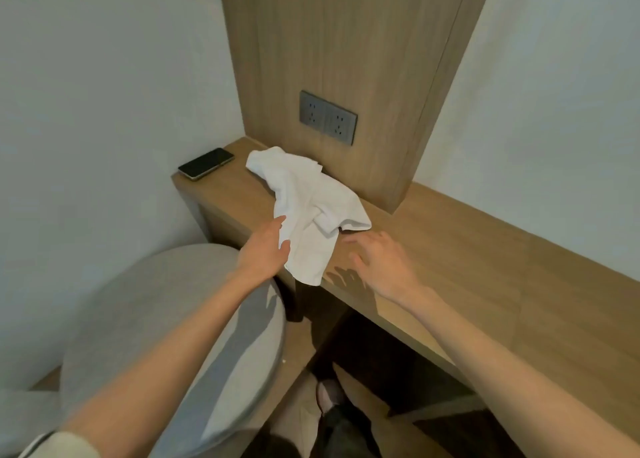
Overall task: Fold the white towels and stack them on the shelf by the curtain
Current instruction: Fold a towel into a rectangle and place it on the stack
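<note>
Your left hand (265, 248) rests against the left side of a crumpled white towel (311, 201), fingers straight and thumb on the cloth, gripping nothing. Your right hand (381, 260) hovers over the bench (485, 249) just right of the towel, fingers spread and relaxed, holding nothing.

The towel lies in a heap at the bench's front edge, toward the left end, with one corner drooping over that edge. It looks soft, light and limp. It will likely sag and bunch wherever it is unsupported, so one pinch in the middle would only lift a wad. The hanging corner seems the easiest hold; find a neighbouring corner with the other hand, shake the cloth flat, then fold.

A dark phone (206, 164) lies at the bench's left end, apart from the towel, and a socket panel (327, 118) sits in the wooden upright behind. No basket, bin or other container is in view, nor are the shelf and curtain.
</note>
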